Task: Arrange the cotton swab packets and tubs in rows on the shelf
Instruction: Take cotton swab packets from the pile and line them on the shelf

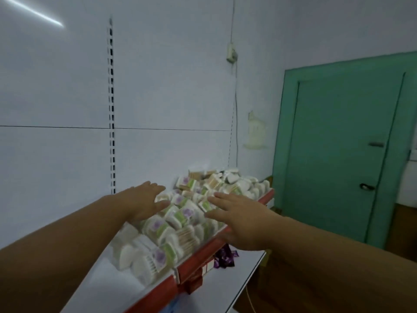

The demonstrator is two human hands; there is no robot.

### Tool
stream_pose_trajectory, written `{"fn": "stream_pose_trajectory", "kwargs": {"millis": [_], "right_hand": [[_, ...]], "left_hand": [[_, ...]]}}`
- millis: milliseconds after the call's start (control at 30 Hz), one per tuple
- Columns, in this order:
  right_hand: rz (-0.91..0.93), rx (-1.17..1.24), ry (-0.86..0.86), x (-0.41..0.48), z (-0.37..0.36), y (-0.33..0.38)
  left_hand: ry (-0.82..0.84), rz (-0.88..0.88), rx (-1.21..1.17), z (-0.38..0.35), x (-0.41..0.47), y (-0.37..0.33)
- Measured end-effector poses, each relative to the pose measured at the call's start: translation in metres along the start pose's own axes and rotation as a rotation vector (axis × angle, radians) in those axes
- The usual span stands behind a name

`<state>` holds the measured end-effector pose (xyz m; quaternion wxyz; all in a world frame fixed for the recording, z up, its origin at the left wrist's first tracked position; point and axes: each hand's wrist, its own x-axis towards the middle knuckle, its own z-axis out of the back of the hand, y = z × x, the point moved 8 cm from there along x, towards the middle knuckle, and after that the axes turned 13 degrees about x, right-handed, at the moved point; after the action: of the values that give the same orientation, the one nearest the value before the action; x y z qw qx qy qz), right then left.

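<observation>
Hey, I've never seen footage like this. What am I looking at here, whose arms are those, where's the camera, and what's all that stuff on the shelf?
There is no machine here. This is one picture from a wide-angle camera worn on a person's head, looking forward and down, so the two bare arms are the wearer's own. The left hand and the right hand reach out with fingers spread over a shelf that has a red front edge. On it lies a loose heap of cotton swab packets and tubs, not yet in rows. Neither hand holds anything, and the blur hides whether they touch the heap. A green door stands to the right, and some purple items lie on the lower shelf.
</observation>
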<state>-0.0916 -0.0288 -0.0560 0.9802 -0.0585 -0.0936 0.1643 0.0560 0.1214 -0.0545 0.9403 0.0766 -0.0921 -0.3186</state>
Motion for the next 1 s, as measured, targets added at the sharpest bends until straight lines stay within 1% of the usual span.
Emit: {"fn": "stream_pose_trajectory", "kwargs": {"millis": [100, 133, 200, 267, 367, 400, 467, 533, 633, 733, 833, 933, 1000], "right_hand": [[-0.159, 0.015, -0.047, 0.014, 0.010, -0.073], [-0.205, 0.026, -0.063, 0.019, 0.013, -0.095], [-0.278, 0.051, -0.071, 0.024, 0.014, -0.137], [-0.328, 0.085, -0.083, 0.027, 0.009, -0.173], [-0.365, 0.107, -0.087, 0.031, -0.005, -0.215], [-0.366, 0.096, -0.073, 0.033, -0.012, -0.226], [-0.354, 0.074, -0.050, 0.042, -0.024, -0.248], [-0.344, 0.083, -0.065, 0.054, -0.028, -0.272], [-0.346, 0.142, -0.094, 0.086, -0.031, -0.317], [-0.312, 0.239, -0.127, 0.135, -0.043, -0.355], [-0.194, 0.308, -0.127, 0.196, -0.064, -0.373], [-0.054, 0.283, -0.091, 0.251, -0.087, -0.377], [0.018, 0.302, -0.088, 0.280, -0.097, -0.379]], "left_hand": [[-0.043, -0.070, -0.072, 0.005, 0.063, -0.017], [-0.029, -0.093, -0.076, 0.003, 0.080, -0.021], [0.051, -0.120, -0.065, -0.005, 0.111, -0.027], [0.087, -0.135, -0.064, -0.009, 0.142, -0.033], [0.017, -0.184, -0.093, -0.007, 0.180, -0.050], [0.019, -0.206, -0.089, -0.009, 0.190, -0.057], [0.039, -0.238, -0.068, -0.015, 0.207, -0.068], [0.021, -0.244, -0.054, -0.016, 0.224, -0.070], [-0.031, -0.231, -0.050, -0.012, 0.244, -0.068], [-0.020, -0.181, -0.054, -0.011, 0.261, -0.065], [-0.009, -0.081, -0.053, -0.015, 0.276, -0.058], [-0.039, 0.055, 0.032, -0.016, 0.286, -0.043], [-0.036, 0.144, -0.028, -0.019, 0.287, -0.035]]}}
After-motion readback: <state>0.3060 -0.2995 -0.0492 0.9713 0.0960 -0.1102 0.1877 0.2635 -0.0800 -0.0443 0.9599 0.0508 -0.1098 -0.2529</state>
